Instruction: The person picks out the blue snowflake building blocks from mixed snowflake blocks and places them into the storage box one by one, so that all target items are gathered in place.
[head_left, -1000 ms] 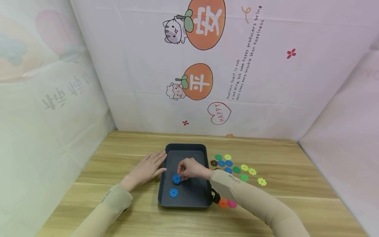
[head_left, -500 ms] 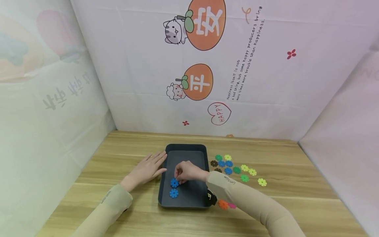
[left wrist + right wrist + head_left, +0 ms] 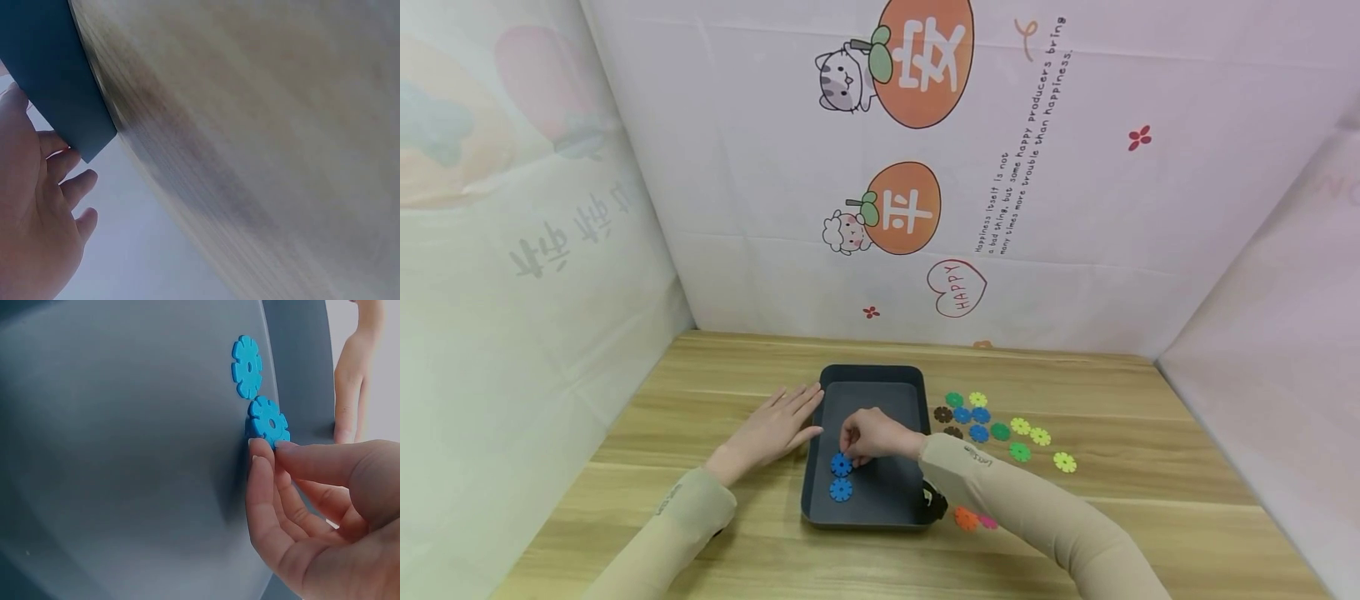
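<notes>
Inside a dark grey rectangular tray [image 3: 887, 508], my right hand [image 3: 876, 436] pinches a blue notched plastic disc [image 3: 270, 422] between thumb and fingertips. Its edge meets a second blue disc [image 3: 247, 367], which lies flat on the tray floor near the left wall. In the head view that flat disc is just nearer to me than the held one. My left hand [image 3: 772, 429] touches the tray's left rim with extended fingers. From the left wrist view, the left fingers rest along the tray's outer wall [image 3: 56, 81].
Right of the tray, several loose discs lie on the wooden table [image 3: 1120, 517]: green [image 3: 1019, 452], yellow [image 3: 1064, 462], blue [image 3: 979, 433] and brown [image 3: 943, 414]. An orange disc [image 3: 966, 518] and a partly covered pink disc [image 3: 988, 522] lie by the right forearm. A printed cloth wall [image 3: 760, 208] stands behind.
My right hand has brought the pinched blue disc slightly left and toward me, up against the flat one, and has since stayed nearly still. The left hand has kept its place.
</notes>
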A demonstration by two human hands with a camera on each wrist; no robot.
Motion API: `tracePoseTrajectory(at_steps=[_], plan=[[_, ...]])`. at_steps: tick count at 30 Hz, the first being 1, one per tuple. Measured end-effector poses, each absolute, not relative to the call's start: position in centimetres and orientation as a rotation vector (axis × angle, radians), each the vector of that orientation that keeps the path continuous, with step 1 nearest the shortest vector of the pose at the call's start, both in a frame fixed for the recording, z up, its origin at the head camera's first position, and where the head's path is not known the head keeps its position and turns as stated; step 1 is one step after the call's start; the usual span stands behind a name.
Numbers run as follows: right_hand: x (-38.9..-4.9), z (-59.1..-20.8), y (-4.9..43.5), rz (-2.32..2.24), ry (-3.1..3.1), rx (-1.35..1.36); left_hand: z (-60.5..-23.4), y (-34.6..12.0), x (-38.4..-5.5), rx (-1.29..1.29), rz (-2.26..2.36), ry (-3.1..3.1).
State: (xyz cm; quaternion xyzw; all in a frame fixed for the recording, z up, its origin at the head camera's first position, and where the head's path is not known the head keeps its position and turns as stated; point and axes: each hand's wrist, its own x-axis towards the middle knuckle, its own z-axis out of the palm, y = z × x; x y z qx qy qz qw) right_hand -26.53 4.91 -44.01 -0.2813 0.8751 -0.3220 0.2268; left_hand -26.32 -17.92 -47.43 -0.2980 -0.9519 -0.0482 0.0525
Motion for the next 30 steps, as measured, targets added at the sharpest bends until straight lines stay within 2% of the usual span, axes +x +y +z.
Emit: tracePoseTrajectory(at_steps=[30], plan=[[-26.5, -43.7, 6.0, -0.916, 2.406, -0.714, -47.2, -17.8, -26.2, -0.905, -0.164, -2.892]])
